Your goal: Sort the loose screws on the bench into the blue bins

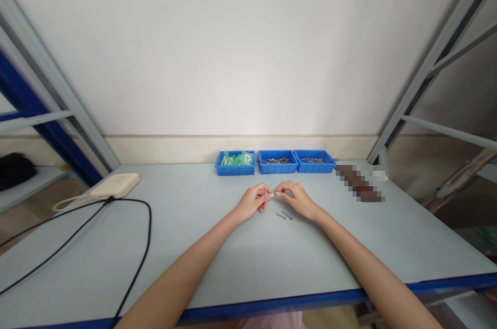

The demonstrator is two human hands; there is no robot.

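Observation:
My left hand [255, 202] and my right hand [295, 197] meet fingertip to fingertip above the middle of the table. Both are closed in a pinch. Something small and pale shows between the left fingertips, too small to name, and what the right fingers hold cannot be made out. Just below the hands, two grey screws [286, 215] lie side by side on the grey tabletop [240, 251], apart from my fingers.
Along the wall stand a blue bin [235, 170] of green and clear plastic packets and two blue bins [278, 168] [316, 167] of small metal pieces. A white box [116, 185] and black cables [149, 225] lie left. A blurred-out object [359, 184] lies right.

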